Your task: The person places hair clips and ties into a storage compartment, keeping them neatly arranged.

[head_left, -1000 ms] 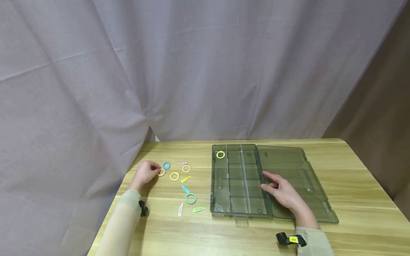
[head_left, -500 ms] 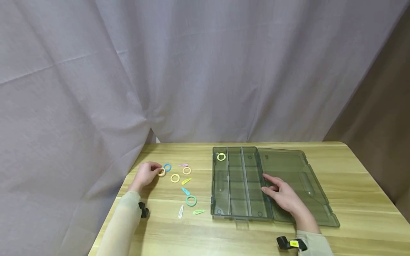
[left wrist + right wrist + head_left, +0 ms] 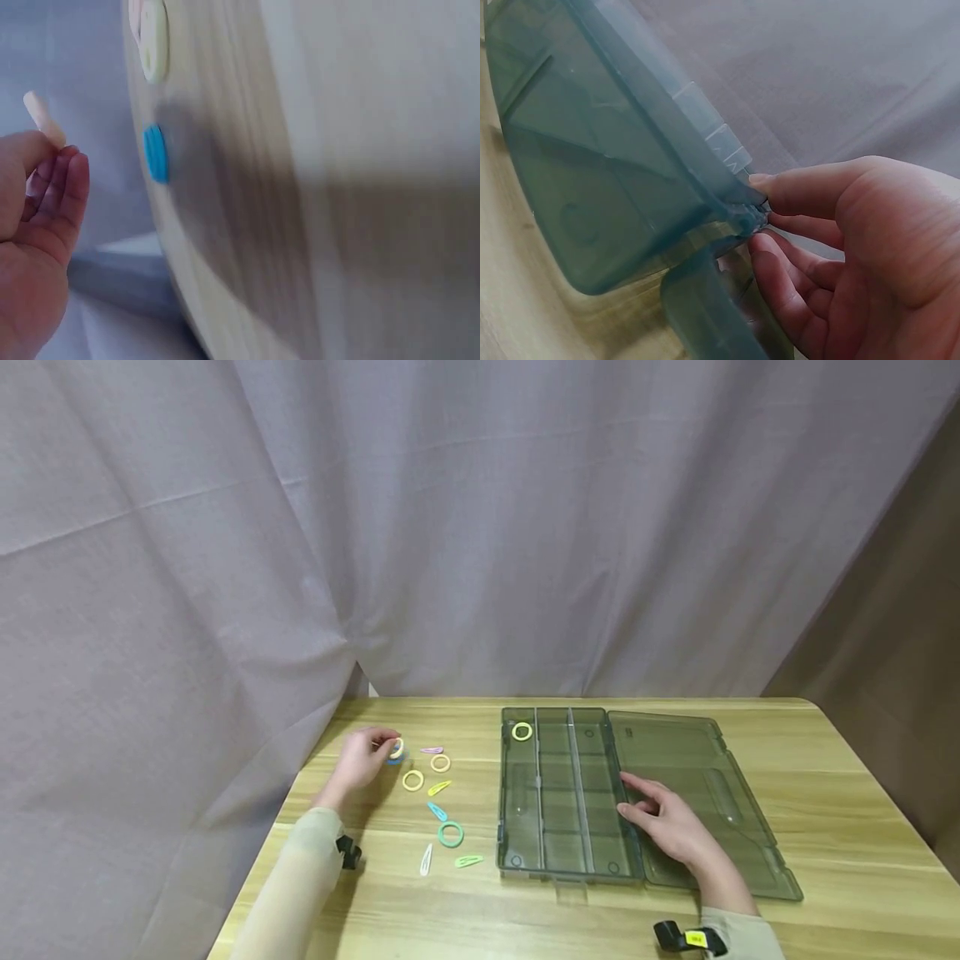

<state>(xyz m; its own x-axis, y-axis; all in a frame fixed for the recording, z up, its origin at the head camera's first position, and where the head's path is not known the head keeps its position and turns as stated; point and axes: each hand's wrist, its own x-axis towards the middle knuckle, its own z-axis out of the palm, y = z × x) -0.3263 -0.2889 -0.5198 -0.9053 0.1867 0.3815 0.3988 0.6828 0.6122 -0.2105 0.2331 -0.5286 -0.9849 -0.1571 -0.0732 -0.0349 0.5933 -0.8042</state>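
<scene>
Thumb and fingers of my left hand (image 3: 363, 758) pinch a peach hair tie (image 3: 43, 120), raised off the table. Below it on the wood lies a blue hair tie (image 3: 395, 762), partly covered in the head view. My right hand (image 3: 667, 820) grips the hinge-side edge of a grey-green see-through compartment box (image 3: 521, 793), thumb on the rim and fingers at the hinge in the right wrist view. One yellow hair tie (image 3: 522, 740) sits in the box's far left compartment. Another yellow hair tie (image 3: 412, 790) and a second peach one (image 3: 440, 772) lie between hand and box.
The box's lid (image 3: 690, 777) lies opened flat to the right. Left of the box are a green hair tie (image 3: 451, 846) and several snap clips: purple (image 3: 432, 750), yellow (image 3: 439, 787), blue (image 3: 437, 812), white (image 3: 426, 860) and green (image 3: 469, 861). A grey curtain (image 3: 480, 543) hangs behind the table.
My left hand has lifted the peach hair tie off the table and carried it slightly right, over the blue one. My right hand keeps its place on the box edge.
</scene>
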